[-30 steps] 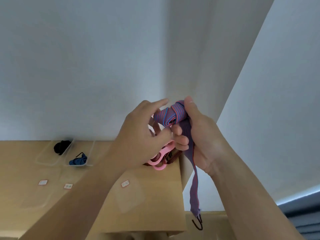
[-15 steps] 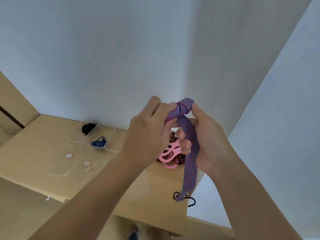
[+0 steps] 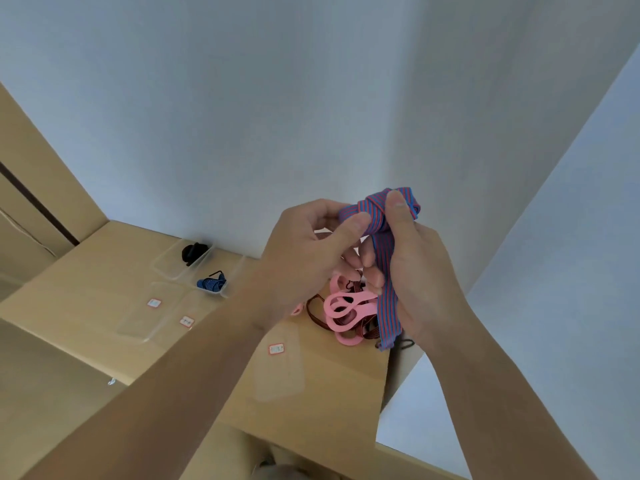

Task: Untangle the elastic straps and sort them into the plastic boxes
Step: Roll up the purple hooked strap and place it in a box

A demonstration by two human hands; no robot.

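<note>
Your left hand (image 3: 301,261) and right hand (image 3: 419,271), fingers curled, pinch knot of red-blue striped strap (image 3: 375,211) above pink strap pile (image 3: 343,308) on table (image 3: 104,282). Pull hard, knot may tighten; dangling end may snag pile.

We are holding up the knotted red-and-blue striped strap (image 3: 379,216), its tail hanging near the pink tangle (image 3: 341,311); a black strap (image 3: 192,252) and a blue strap (image 3: 210,284) are lying in separate clear boxes (image 3: 169,270)

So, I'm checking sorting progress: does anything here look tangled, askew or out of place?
The purple-and-red striped elastic strap, held by the left hand and right hand, is knotted on top. Beneath, pink plastic hooks and brown straps lie tangled by the wooden table's edge.
</note>
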